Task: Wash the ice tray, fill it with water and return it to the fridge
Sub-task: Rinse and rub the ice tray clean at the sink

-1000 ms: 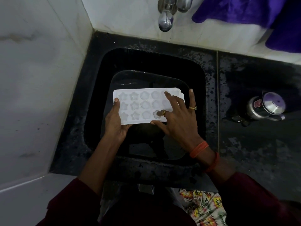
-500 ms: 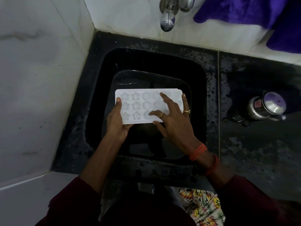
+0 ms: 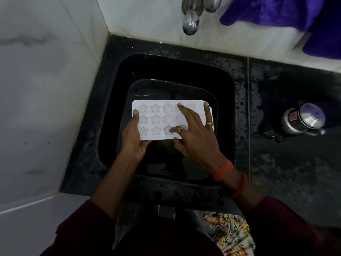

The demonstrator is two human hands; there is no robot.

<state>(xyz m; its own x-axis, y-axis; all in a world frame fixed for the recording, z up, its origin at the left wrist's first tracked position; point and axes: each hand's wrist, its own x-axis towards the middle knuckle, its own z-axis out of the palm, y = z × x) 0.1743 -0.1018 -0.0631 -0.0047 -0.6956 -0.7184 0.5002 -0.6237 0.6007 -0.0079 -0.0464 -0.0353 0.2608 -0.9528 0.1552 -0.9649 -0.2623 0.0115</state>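
**Ice tray held over the sink**

Head view: the left hand (image 3: pixel 132 137) grips the left end of the white ice tray (image 3: pixel 156 119), thumb on top, above the black sink (image 3: pixel 239 108). The right hand (image 3: pixel 195 137) lies spread on the tray's right part, one finger dipped into a near-row mould. A steel flask (image 3: pixel 302 119) stands well to its right.

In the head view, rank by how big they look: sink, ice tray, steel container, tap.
1. sink
2. ice tray
3. steel container and tap: about alike; the tap is cut off by the frame's top edge, so I won't rank them.
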